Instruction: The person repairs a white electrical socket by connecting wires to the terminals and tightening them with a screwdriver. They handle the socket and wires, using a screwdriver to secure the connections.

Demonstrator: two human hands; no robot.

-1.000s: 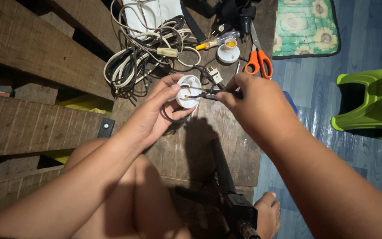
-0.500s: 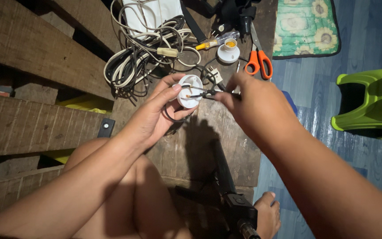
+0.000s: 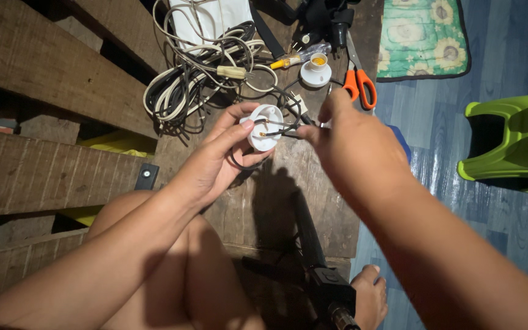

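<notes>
Can't really see what the right hand is pinching, its own fingers cover it, and that hand's a bit blurry. The white sheet up top gets cut by the frame edge. The green stool runs off the right side too.

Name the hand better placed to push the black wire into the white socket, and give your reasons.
Right, most likely. The right hand pinches the black wire at the opening of the white socket. The left hand is occupied, its fingers wrapped around the socket and keeping it steady.
</notes>
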